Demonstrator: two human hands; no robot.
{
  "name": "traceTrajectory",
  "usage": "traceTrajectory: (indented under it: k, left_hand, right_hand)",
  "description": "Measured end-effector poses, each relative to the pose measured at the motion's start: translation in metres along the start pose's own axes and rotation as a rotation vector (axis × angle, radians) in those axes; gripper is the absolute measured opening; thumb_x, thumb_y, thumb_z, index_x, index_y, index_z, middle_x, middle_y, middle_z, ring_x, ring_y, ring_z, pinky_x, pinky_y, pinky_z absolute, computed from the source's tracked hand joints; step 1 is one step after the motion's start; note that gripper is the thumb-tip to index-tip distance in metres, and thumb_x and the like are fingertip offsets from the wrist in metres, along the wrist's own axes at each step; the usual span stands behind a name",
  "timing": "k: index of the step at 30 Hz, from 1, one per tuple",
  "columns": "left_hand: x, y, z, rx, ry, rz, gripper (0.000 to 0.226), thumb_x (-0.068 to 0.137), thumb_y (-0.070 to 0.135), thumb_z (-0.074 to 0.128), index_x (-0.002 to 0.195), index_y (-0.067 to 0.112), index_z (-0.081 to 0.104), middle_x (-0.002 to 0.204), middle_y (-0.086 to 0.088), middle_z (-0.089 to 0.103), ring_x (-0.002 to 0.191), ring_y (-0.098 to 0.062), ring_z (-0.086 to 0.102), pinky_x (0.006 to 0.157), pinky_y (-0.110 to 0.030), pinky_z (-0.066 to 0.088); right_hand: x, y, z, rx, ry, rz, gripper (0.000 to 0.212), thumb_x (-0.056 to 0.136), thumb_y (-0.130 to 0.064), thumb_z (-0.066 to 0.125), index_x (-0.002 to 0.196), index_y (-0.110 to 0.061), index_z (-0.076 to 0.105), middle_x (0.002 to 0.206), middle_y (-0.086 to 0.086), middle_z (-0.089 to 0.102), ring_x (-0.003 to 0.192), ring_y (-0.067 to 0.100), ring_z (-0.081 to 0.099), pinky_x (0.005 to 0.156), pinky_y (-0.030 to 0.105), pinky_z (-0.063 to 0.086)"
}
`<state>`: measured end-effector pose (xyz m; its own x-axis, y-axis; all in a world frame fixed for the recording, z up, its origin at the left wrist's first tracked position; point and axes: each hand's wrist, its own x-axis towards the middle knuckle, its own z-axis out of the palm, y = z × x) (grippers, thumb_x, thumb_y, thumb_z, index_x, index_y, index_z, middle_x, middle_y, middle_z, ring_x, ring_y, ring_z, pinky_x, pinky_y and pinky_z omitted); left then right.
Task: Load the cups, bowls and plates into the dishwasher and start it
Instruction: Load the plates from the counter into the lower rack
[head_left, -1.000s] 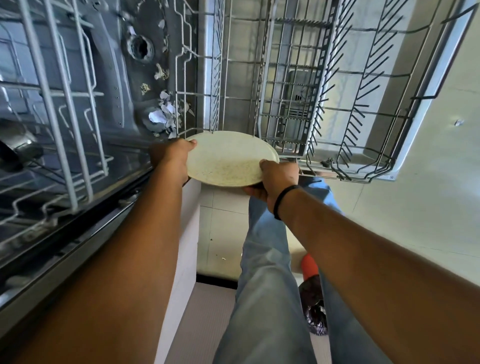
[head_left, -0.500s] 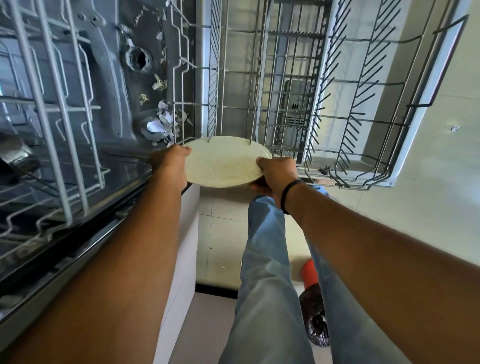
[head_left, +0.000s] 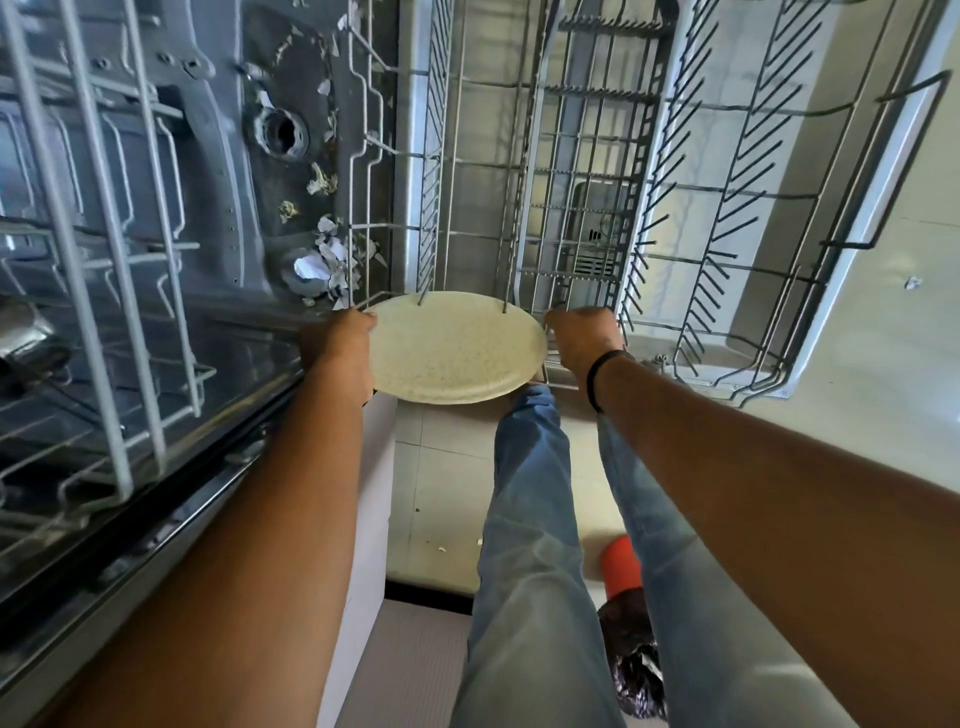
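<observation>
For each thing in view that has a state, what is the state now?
plate: held at the lower rack's near edge, two tines in front of it
left hand: grips the plate's left rim
right hand: at the plate's right rim
lower rack: pulled out, no dishes

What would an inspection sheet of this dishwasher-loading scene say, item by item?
Surface: pale tiled floor under the pulled-out grey wire lower rack.
Job's things: round cream speckled plate at the rack's near edge, two tine tips in front of its far rim.
Clutter: torn white paper scraps on the grey dishwasher tub floor; orange cylinder and crumpled black bag on the floor.
Grippers: left hand and right hand hold the plate's opposite edges.
Cables: nothing seen.
Surroundings: white wire upper rack at left.
</observation>
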<state>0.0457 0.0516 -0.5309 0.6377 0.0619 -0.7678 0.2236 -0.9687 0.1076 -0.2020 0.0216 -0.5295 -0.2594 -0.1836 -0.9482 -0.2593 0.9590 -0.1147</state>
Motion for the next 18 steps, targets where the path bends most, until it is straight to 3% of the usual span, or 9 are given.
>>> traceTrajectory:
  k: [2, 4, 6, 8, 10, 11, 14, 16, 18]
  left_hand:
    - [0.002, 0.000, 0.000, 0.005, 0.014, 0.001, 0.048, 0.080, 0.027, 0.076, 0.120, 0.005, 0.062, 0.110, -0.007, 0.068, 0.091, -0.024, 0.067, 0.080, -0.035, 0.059]
    - [0.003, 0.000, 0.000, 0.015, 0.017, 0.006, 0.044, 0.082, 0.025, 0.075, 0.119, 0.005, 0.062, 0.109, -0.008, 0.068, 0.094, -0.026, 0.068, 0.086, -0.040, 0.060]
    - [0.002, 0.002, 0.000, 0.026, 0.002, 0.006, 0.043, 0.080, 0.025, 0.076, 0.117, 0.006, 0.063, 0.109, -0.009, 0.070, 0.094, -0.027, 0.069, 0.087, -0.044, 0.060]
    - [0.003, 0.002, -0.002, 0.031, 0.001, -0.004, 0.042, 0.080, 0.025, 0.076, 0.115, 0.007, 0.064, 0.108, -0.009, 0.071, 0.094, -0.027, 0.070, 0.085, -0.044, 0.060]
    - [0.002, 0.001, -0.005, 0.060, -0.026, -0.002, 0.037, 0.083, 0.025, 0.075, 0.114, 0.006, 0.064, 0.109, -0.010, 0.071, 0.095, -0.028, 0.070, 0.079, -0.041, 0.060]
    - [0.002, 0.001, -0.006, 0.065, -0.060, -0.001, 0.033, 0.085, 0.025, 0.073, 0.112, 0.006, 0.065, 0.111, -0.011, 0.072, 0.097, -0.029, 0.070, 0.076, -0.040, 0.059]
    - [0.002, 0.002, -0.009, 0.067, -0.093, -0.004, 0.025, 0.089, 0.023, 0.071, 0.108, 0.007, 0.066, 0.111, -0.009, 0.072, 0.099, -0.028, 0.069, 0.083, -0.044, 0.059]
    - [0.003, 0.004, -0.012, 0.068, -0.086, -0.006, 0.036, 0.084, 0.026, 0.075, 0.112, 0.005, 0.068, 0.109, -0.009, 0.074, 0.096, -0.029, 0.071, 0.081, -0.043, 0.060]
    - [0.001, 0.007, -0.013, 0.072, -0.090, 0.004, 0.045, 0.071, 0.030, 0.079, 0.109, 0.008, 0.070, 0.107, -0.009, 0.075, 0.096, -0.030, 0.073, 0.082, -0.046, 0.061]
  right_hand:
    - [0.013, -0.001, 0.002, 0.068, -0.045, 0.043, 0.013, 0.087, -0.022, 0.060, 0.090, -0.010, 0.065, 0.082, 0.005, 0.059, 0.080, 0.024, 0.055, 0.079, 0.036, 0.050]
    - [0.026, -0.001, 0.002, 0.097, -0.114, 0.083, 0.035, 0.094, -0.026, 0.059, 0.122, -0.006, 0.062, 0.105, 0.007, 0.059, 0.094, 0.022, 0.054, 0.090, 0.036, 0.055]
    - [0.037, -0.002, 0.002, 0.203, -0.105, 0.130, 0.038, 0.100, -0.023, 0.053, 0.134, -0.007, 0.056, 0.122, 0.011, 0.060, 0.099, 0.017, 0.050, 0.079, 0.019, 0.054]
    - [0.041, -0.001, 0.004, 0.340, -0.025, 0.191, 0.031, 0.099, -0.017, 0.052, 0.128, -0.009, 0.056, 0.115, 0.010, 0.061, 0.105, 0.018, 0.055, 0.090, 0.019, 0.053]
    - [0.038, 0.001, 0.005, 0.364, 0.022, 0.223, 0.042, 0.088, -0.014, 0.060, 0.130, -0.006, 0.055, 0.114, 0.008, 0.065, 0.111, 0.024, 0.062, 0.100, 0.037, 0.053]
    - [0.040, 0.005, 0.003, 0.383, 0.049, 0.234, 0.045, 0.084, -0.011, 0.062, 0.129, -0.006, 0.057, 0.115, 0.008, 0.067, 0.108, 0.024, 0.065, 0.099, 0.040, 0.054]
    - [0.043, 0.011, -0.003, 0.404, 0.084, 0.183, 0.019, 0.082, -0.004, 0.062, 0.100, -0.008, 0.069, 0.088, 0.005, 0.069, 0.079, 0.020, 0.063, 0.079, 0.033, 0.056]
    - [0.045, 0.007, -0.005, 0.422, 0.093, 0.139, 0.030, 0.079, -0.002, 0.061, 0.104, -0.011, 0.073, 0.091, 0.006, 0.074, 0.075, 0.020, 0.062, 0.072, 0.031, 0.052]
    - [0.050, -0.004, -0.007, 0.430, 0.097, 0.075, 0.040, 0.080, -0.002, 0.059, 0.116, -0.017, 0.070, 0.102, 0.006, 0.073, 0.082, 0.021, 0.066, 0.077, 0.031, 0.055]
